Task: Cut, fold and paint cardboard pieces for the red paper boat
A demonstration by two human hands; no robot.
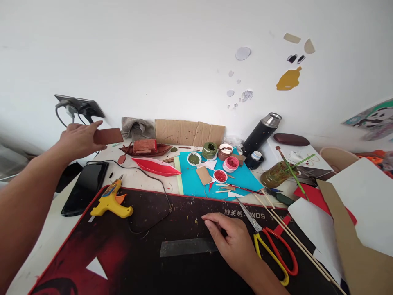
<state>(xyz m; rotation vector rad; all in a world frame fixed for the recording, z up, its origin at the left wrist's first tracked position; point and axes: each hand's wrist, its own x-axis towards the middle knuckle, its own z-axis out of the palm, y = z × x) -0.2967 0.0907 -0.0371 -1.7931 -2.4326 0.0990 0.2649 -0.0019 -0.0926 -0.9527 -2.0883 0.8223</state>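
Raised at the left near the wall, my left hand [81, 140] grips a reddish-brown card piece [108, 136] between thumb and fingers. My right hand [231, 237] rests over the dark mat [147, 262], its fingers curled with thumb and index close together; whether anything is between them cannot be made out. Beside it lies a clear ruler-like strip [187, 247], and to its right are scissors [262, 233] with red and yellow handles. A brown model boat [145, 148] and a red paper boat shape [156, 166] sit behind the mat.
A yellow glue gun [113, 203] with its cable and a black phone [84, 188] lie at left. Open paint jars [210, 150] stand on blue paper [192, 184]. A black thermos [260, 133], a brush jar [274, 176], wooden sticks [302, 246] and card sheets [362, 200] are at right.
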